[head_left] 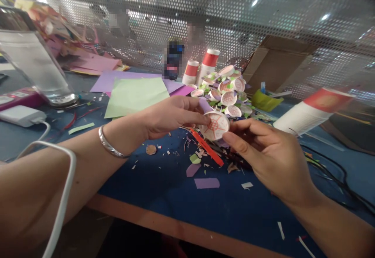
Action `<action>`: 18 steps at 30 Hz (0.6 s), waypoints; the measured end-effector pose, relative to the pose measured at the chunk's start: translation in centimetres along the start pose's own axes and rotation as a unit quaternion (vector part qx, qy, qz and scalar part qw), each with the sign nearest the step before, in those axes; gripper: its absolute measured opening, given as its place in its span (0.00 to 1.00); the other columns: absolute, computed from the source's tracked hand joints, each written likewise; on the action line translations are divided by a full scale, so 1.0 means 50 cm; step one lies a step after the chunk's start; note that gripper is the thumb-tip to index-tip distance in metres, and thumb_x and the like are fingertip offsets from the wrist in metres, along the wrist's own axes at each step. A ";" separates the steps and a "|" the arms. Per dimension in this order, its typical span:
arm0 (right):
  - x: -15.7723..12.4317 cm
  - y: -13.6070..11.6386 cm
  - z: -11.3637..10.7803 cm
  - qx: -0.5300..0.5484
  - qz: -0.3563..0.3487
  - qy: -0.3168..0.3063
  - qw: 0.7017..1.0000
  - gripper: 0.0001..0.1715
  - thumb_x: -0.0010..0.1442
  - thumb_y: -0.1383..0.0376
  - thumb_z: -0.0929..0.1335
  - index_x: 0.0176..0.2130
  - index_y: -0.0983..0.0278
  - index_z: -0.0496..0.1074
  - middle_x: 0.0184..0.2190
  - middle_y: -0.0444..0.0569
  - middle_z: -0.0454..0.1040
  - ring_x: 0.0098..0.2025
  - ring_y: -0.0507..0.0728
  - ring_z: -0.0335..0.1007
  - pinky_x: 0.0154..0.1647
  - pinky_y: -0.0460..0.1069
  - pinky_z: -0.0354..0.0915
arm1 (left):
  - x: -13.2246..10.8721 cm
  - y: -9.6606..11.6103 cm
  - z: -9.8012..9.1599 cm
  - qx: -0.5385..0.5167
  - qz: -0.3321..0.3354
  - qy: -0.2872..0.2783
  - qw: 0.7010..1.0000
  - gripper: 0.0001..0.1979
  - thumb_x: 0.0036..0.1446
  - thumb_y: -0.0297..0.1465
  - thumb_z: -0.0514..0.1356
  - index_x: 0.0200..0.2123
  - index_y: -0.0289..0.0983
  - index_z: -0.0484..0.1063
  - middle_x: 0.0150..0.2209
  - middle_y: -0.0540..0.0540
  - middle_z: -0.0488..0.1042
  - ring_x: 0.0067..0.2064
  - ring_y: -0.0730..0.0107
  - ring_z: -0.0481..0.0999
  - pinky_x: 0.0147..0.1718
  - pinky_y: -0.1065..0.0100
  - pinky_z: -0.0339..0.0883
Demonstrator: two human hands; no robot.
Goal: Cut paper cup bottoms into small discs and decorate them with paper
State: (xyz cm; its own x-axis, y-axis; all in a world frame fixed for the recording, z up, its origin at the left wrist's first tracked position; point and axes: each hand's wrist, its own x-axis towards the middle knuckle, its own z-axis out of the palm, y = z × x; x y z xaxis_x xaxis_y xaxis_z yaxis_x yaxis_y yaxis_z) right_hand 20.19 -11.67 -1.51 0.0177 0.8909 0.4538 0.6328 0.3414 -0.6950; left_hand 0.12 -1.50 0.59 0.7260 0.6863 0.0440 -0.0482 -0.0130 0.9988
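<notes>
Orange stick [207, 147] and scraps [193, 169] near disc [219, 126]

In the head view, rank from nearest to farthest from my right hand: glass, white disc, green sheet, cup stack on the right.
1. White disc: touching your right hand.
2. Cup stack: right, just beyond.
3. Green sheet: left.
4. Glass: far left.
</notes>
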 end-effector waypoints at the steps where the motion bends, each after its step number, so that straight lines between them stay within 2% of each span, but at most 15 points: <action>1: 0.001 0.001 -0.003 -0.019 -0.009 0.016 1.000 0.08 0.62 0.58 0.73 0.39 0.59 0.79 0.27 0.41 0.79 0.25 0.49 0.73 0.24 0.42 0.68 | 0.001 0.000 -0.003 -0.001 0.001 0.010 1.000 0.02 0.59 0.23 0.63 0.33 0.33 0.76 0.32 0.47 0.79 0.35 0.73 0.78 0.41 0.68 0.69; 6: 0.006 0.006 -0.021 -0.098 -0.036 0.081 0.991 0.07 0.64 0.59 0.72 0.37 0.59 0.80 0.26 0.41 0.80 0.24 0.50 0.72 0.25 0.44 0.65 | 0.007 -0.001 -0.021 -0.033 0.008 0.055 0.998 0.05 0.61 0.24 0.61 0.31 0.33 0.75 0.32 0.46 0.78 0.36 0.70 0.78 0.42 0.64 0.69; 12: 0.012 0.027 -0.044 -0.121 -0.039 0.142 0.982 0.10 0.64 0.56 0.72 0.37 0.59 0.81 0.29 0.43 0.83 0.28 0.51 0.77 0.30 0.45 0.69 | 0.013 -0.003 -0.029 -0.059 0.007 0.133 0.989 0.08 0.60 0.28 0.64 0.28 0.32 0.75 0.30 0.47 0.75 0.33 0.72 0.75 0.38 0.67 0.68; 14: 0.015 0.036 -0.050 -0.132 -0.037 0.154 0.979 0.11 0.64 0.55 0.72 0.37 0.59 0.81 0.29 0.44 0.82 0.29 0.52 0.78 0.31 0.46 0.70 | 0.014 -0.004 -0.030 -0.062 0.008 0.137 0.989 0.10 0.60 0.29 0.64 0.26 0.33 0.74 0.29 0.48 0.74 0.32 0.73 0.74 0.36 0.68 0.67; 18: 0.020 0.042 -0.054 -0.153 -0.033 0.153 0.976 0.11 0.64 0.56 0.71 0.36 0.60 0.81 0.27 0.45 0.81 0.27 0.52 0.77 0.28 0.47 0.69 | 0.011 -0.005 -0.030 -0.074 0.020 0.106 0.991 0.11 0.62 0.31 0.63 0.27 0.34 0.73 0.29 0.49 0.72 0.31 0.75 0.73 0.34 0.69 0.67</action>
State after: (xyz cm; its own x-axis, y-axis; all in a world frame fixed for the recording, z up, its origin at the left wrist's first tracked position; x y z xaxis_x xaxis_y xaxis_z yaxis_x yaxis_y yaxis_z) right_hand 23.64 -10.86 -0.98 0.1702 0.7232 0.6694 0.8415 0.2468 -0.4806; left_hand -0.50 0.00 0.32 0.5615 0.8251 0.0623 -0.1865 0.0528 0.9810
